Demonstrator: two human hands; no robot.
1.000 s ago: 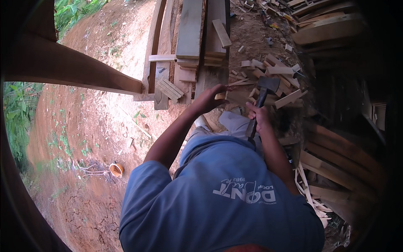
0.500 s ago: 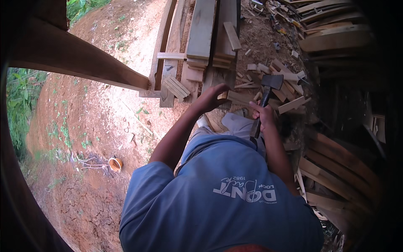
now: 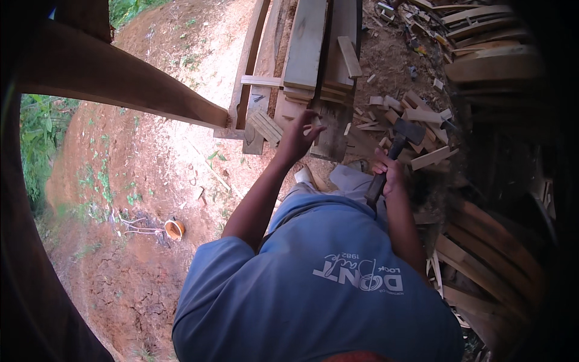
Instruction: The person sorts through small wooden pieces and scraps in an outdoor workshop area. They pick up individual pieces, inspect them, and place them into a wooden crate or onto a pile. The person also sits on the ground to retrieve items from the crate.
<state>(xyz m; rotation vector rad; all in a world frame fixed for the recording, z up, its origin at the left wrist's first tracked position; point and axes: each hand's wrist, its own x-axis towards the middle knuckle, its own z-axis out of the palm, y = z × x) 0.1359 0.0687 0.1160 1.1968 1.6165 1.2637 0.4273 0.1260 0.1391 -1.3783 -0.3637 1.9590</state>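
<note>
My right hand (image 3: 389,171) is wrapped round the dark handle of a hammer (image 3: 409,131), whose broad, blocky metal head points away from me. My left hand (image 3: 300,134) is raised over the near ends of the boards, its fingers bent and the thumb apart. I see nothing plainly held in it, though something very small could be hidden. Just beyond it lies a long pale plank (image 3: 303,51) on top of stacked boards. Left of the hand, a bundle of short wood strips (image 3: 265,127) rests beside a few small dark nails (image 3: 258,98).
A thick wooden beam (image 3: 139,84) slants in from the left. Wood offcuts (image 3: 429,114) are heaped beyond the hammer, and curved timber pieces (image 3: 491,253) are stacked at the right. A small orange container (image 3: 175,229) stands on the bare earth at left.
My left hand has moved away from the hammer, further over the boards, and its fingers are more bent. The hammer stays in my right hand. The whole view has shifted slightly.
</note>
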